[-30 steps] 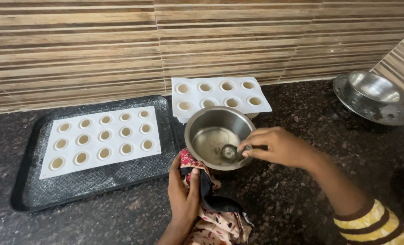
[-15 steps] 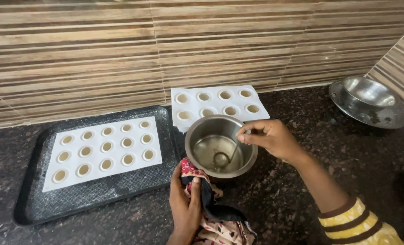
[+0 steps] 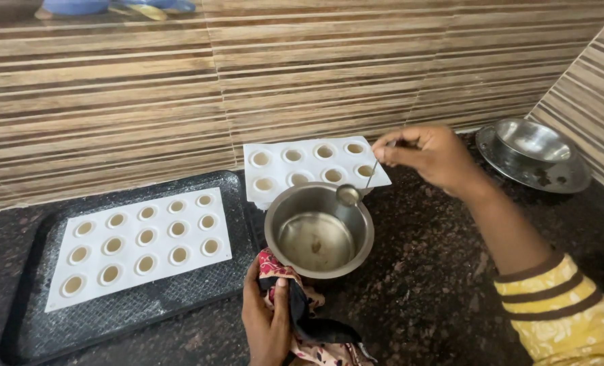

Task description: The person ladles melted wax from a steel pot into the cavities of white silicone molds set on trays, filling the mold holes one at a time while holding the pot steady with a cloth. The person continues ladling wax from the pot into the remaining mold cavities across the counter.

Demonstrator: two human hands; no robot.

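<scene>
My right hand (image 3: 429, 153) pinches the handle of a small metal spoon (image 3: 348, 195), whose bowl hangs just over the far rim of a steel pot (image 3: 319, 230). A thin layer of pale brown liquid lies in the pot. My left hand (image 3: 266, 318) grips a patterned cloth (image 3: 300, 313) pressed against the pot's near side. Behind the pot lies a white mould (image 3: 313, 165) with round cavities holding pale filling. A second white mould (image 3: 142, 238), also filled, rests on a black tray (image 3: 37, 329) at the left.
A steel bowl (image 3: 533, 139) stands on a steel plate (image 3: 560, 177) at the back right corner. The counter (image 3: 424, 298) is dark speckled stone. Striped tiles (image 3: 180, 88) cover the wall behind and at the right.
My right hand has lifted the spoon out of the pot's liquid up to its far rim, toward the rear mould. My left hand stays on the cloth.
</scene>
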